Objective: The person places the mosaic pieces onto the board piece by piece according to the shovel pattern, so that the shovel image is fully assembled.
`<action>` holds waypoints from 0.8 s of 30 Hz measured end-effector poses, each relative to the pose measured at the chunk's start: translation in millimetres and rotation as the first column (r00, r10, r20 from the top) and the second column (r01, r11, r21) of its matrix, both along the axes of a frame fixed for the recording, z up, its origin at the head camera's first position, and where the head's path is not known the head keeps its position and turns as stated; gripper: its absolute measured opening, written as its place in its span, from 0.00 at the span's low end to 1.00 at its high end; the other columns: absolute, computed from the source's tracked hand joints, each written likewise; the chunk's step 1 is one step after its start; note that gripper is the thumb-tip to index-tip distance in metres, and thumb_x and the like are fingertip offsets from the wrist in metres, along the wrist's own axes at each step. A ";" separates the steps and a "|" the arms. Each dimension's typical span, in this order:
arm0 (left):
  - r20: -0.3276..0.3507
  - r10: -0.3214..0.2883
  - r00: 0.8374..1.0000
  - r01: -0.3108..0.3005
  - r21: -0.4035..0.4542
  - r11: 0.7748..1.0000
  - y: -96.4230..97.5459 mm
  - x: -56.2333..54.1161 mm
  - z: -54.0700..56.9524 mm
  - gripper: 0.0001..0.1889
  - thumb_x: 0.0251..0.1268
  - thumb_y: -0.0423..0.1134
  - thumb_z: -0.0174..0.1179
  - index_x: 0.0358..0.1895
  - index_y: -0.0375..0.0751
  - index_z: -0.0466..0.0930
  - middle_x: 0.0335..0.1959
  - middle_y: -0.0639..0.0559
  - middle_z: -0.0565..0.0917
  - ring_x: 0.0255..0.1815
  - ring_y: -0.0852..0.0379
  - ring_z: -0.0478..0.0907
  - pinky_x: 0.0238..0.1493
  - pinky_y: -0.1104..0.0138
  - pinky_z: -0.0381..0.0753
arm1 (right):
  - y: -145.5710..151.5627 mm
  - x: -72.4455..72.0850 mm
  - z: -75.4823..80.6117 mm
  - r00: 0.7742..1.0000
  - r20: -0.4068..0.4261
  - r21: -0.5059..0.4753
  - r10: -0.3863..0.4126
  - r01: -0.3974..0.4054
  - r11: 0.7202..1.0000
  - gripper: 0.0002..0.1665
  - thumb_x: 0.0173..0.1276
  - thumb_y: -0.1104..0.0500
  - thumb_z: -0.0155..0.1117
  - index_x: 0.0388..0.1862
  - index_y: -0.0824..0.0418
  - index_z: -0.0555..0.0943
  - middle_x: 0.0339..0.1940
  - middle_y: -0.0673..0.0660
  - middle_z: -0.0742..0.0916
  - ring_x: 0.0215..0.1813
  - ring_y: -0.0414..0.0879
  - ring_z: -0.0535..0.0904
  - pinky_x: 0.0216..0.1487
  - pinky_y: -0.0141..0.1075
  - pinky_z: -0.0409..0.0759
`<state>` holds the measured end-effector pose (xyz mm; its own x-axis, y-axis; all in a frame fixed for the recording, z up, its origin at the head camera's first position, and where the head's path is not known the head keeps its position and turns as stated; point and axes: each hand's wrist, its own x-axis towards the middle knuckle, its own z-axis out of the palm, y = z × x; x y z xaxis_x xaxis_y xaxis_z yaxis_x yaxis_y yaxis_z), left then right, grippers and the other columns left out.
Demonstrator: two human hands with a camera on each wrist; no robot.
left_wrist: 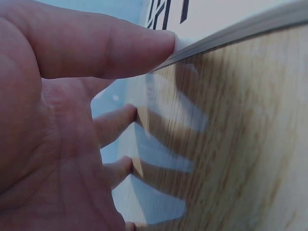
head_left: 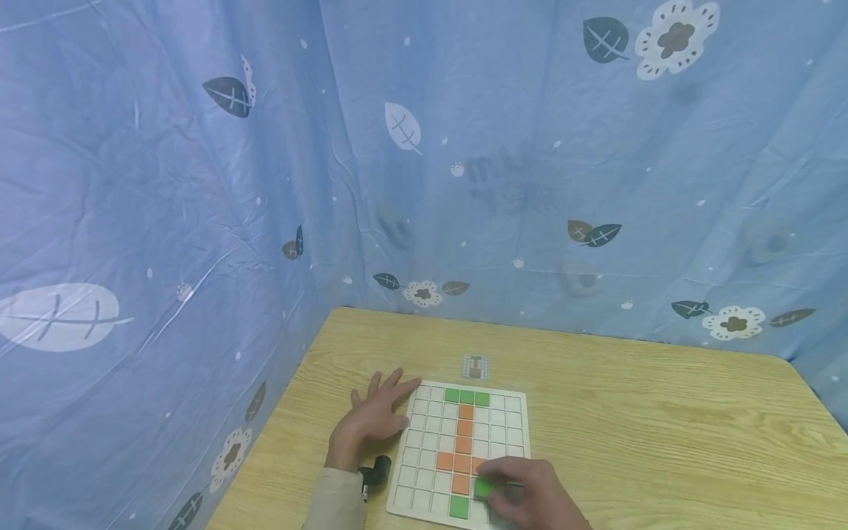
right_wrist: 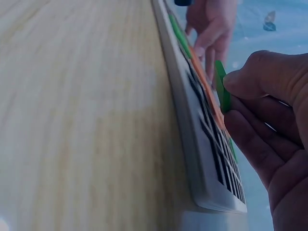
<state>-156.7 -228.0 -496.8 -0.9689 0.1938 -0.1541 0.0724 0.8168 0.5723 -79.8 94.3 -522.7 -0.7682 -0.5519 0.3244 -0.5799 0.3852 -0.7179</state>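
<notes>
A white grid board (head_left: 424,434) lies on the table with orange tiles (head_left: 465,427) forming a cross. Green tiles (head_left: 467,397) fill part of its top row, and another green tile (head_left: 458,506) sits near the bottom. My right hand (head_left: 530,489) pinches a green square tile (right_wrist: 222,86) between thumb and fingers, tilted just over the lower right of the board. My left hand (head_left: 374,419) lies spread at the board's left edge, its thumb (left_wrist: 115,45) touching the rim and the other fingertips resting on the wood.
A small picture card (head_left: 475,366) with a grid pattern lies behind the board. The wooden table (head_left: 662,427) stretches off to the right. A blue patterned curtain (head_left: 497,184) hangs along the back and left. A black device (head_left: 376,472) is at the left wrist.
</notes>
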 end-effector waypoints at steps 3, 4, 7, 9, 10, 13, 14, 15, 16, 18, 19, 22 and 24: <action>0.002 0.001 1.000 -0.001 0.001 1.000 0.3 -0.1 -0.2 0.41 0.63 0.33 0.64 0.83 0.56 0.73 0.90 0.40 0.59 0.91 0.23 0.41 0.77 0.15 0.30 | -2.1 -1.7 -6.4 0.994 -0.108 -0.016 0.014 -0.015 1.000 0.21 0.61 0.69 0.79 0.53 0.55 0.92 0.48 0.46 0.95 0.49 0.33 0.88 0.51 0.33 0.90; 0.003 0.002 1.000 -0.002 0.000 1.000 0.5 -0.1 -0.1 0.41 0.63 0.33 0.64 0.83 0.56 0.73 0.90 0.40 0.59 0.91 0.24 0.41 0.77 0.15 0.30 | -2.4 -2.2 -7.9 0.992 -0.126 -0.010 0.015 -0.016 1.000 0.21 0.61 0.69 0.80 0.53 0.55 0.92 0.49 0.46 0.95 0.49 0.33 0.88 0.51 0.33 0.90; 0.005 0.007 1.000 -0.007 -0.004 1.000 1.1 0.0 0.6 0.41 0.63 0.33 0.64 0.83 0.56 0.73 0.90 0.41 0.59 0.91 0.24 0.41 0.77 0.15 0.30 | -3.1 -2.8 -9.9 0.989 -0.144 -0.001 0.019 -0.019 1.000 0.22 0.61 0.68 0.80 0.53 0.54 0.92 0.49 0.45 0.94 0.50 0.33 0.88 0.52 0.32 0.89; 0.007 0.008 1.000 -0.008 -0.008 1.000 1.4 0.1 1.3 0.41 0.63 0.34 0.64 0.83 0.57 0.72 0.91 0.41 0.58 0.91 0.24 0.41 0.77 0.15 0.30 | -3.7 -2.5 -10.3 0.987 -0.163 0.002 0.015 -0.015 1.000 0.23 0.60 0.69 0.81 0.54 0.54 0.91 0.49 0.44 0.94 0.50 0.33 0.88 0.53 0.33 0.89; 0.008 0.009 1.000 -0.009 -0.013 1.000 1.4 0.0 1.4 0.41 0.63 0.34 0.64 0.83 0.57 0.72 0.91 0.41 0.58 0.91 0.25 0.41 0.78 0.16 0.30 | -3.9 -2.2 -10.4 0.987 -0.157 -0.002 0.013 -0.014 1.000 0.24 0.59 0.69 0.81 0.54 0.54 0.91 0.49 0.44 0.94 0.50 0.34 0.88 0.53 0.32 0.89; 0.007 0.003 1.000 -0.003 -0.016 1.000 1.2 -0.1 1.9 0.41 0.63 0.34 0.64 0.83 0.58 0.72 0.91 0.41 0.58 0.91 0.24 0.41 0.78 0.16 0.30 | -4.8 -1.0 -10.0 0.988 -0.157 -0.007 0.000 -0.001 1.000 0.26 0.57 0.70 0.82 0.54 0.53 0.91 0.49 0.43 0.94 0.50 0.34 0.88 0.54 0.32 0.89; 0.006 0.000 1.000 0.000 -0.014 1.000 1.0 -0.1 1.9 0.41 0.63 0.33 0.64 0.83 0.57 0.72 0.91 0.41 0.58 0.91 0.24 0.41 0.77 0.15 0.29 | -5.0 -0.5 -9.6 0.988 -0.153 -0.001 -0.005 0.004 1.000 0.26 0.57 0.70 0.82 0.55 0.53 0.91 0.49 0.42 0.93 0.49 0.34 0.88 0.54 0.32 0.89; 0.004 -0.003 1.000 0.003 -0.010 1.000 0.7 -0.2 1.4 0.42 0.62 0.33 0.64 0.83 0.57 0.72 0.91 0.41 0.57 0.91 0.24 0.41 0.77 0.15 0.29 | -5.2 -0.2 -9.2 0.989 -0.145 0.006 -0.009 0.010 1.000 0.27 0.57 0.70 0.82 0.55 0.53 0.91 0.49 0.42 0.93 0.49 0.34 0.87 0.54 0.32 0.89; 0.003 -0.005 1.000 0.005 -0.005 1.000 0.4 -0.3 1.3 0.42 0.62 0.33 0.64 0.83 0.57 0.72 0.91 0.41 0.57 0.91 0.24 0.40 0.77 0.15 0.29 | -5.7 -0.3 -9.8 0.989 -0.148 0.003 -0.009 0.010 1.000 0.27 0.56 0.71 0.82 0.54 0.53 0.91 0.49 0.41 0.93 0.49 0.33 0.87 0.55 0.29 0.87; -0.001 -0.009 1.000 0.009 0.004 1.000 -0.2 -0.5 0.7 0.42 0.61 0.32 0.64 0.83 0.56 0.72 0.91 0.40 0.58 0.91 0.23 0.41 0.76 0.15 0.28 | -6.9 -1.4 -11.4 0.986 -0.168 -0.005 -0.006 0.005 1.000 0.27 0.55 0.72 0.81 0.54 0.53 0.91 0.48 0.42 0.93 0.48 0.33 0.87 0.56 0.25 0.85; -0.003 -0.010 1.000 0.010 0.008 1.000 -0.4 -0.5 0.6 0.43 0.60 0.32 0.64 0.83 0.55 0.72 0.91 0.40 0.58 0.91 0.23 0.41 0.76 0.15 0.28 | -7.6 -2.0 -12.4 0.984 -0.179 -0.009 -0.004 0.002 1.000 0.27 0.55 0.72 0.81 0.54 0.54 0.91 0.48 0.42 0.93 0.48 0.33 0.87 0.56 0.22 0.83; -0.004 -0.008 1.000 0.008 0.011 1.000 -0.7 -0.4 0.1 0.43 0.59 0.32 0.64 0.83 0.55 0.72 0.91 0.39 0.58 0.91 0.23 0.40 0.76 0.14 0.28 | -9.6 -3.8 -15.6 0.973 -0.229 -0.031 0.007 -0.014 0.999 0.28 0.53 0.73 0.81 0.52 0.54 0.90 0.47 0.43 0.93 0.47 0.34 0.87 0.58 0.16 0.78; -0.002 -0.006 1.000 0.006 0.008 1.000 -0.8 0.0 0.2 0.43 0.59 0.32 0.64 0.83 0.55 0.72 0.91 0.40 0.57 0.91 0.23 0.40 0.76 0.15 0.28 | -10.4 -3.5 -14.9 0.973 -0.229 -0.019 0.007 -0.011 1.000 0.28 0.53 0.73 0.81 0.53 0.54 0.90 0.47 0.42 0.93 0.48 0.34 0.88 0.58 0.17 0.79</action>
